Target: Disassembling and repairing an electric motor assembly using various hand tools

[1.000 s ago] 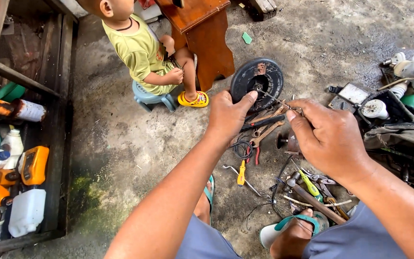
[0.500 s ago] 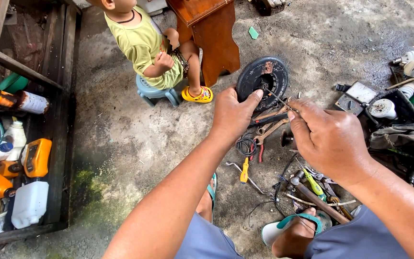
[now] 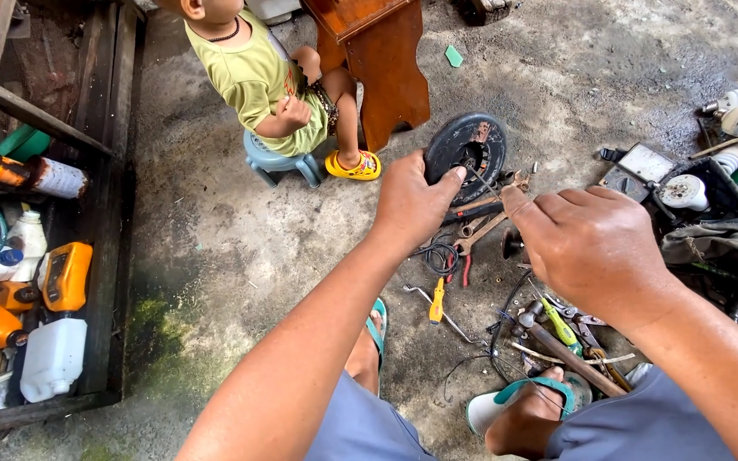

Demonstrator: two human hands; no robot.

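Two hands, the left hand (image 3: 413, 201) and right hand (image 3: 595, 246), work at one black wheel (image 3: 463, 145), near one wooden stool (image 3: 377, 60), one small blue stool (image 3: 275, 162) and one hammer (image 3: 557, 337).

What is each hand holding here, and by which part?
The left hand grips the black round disc-shaped part by its lower-left rim. The right hand pinches a thin wire or rod at its near end; its far end reaches the disc's centre.
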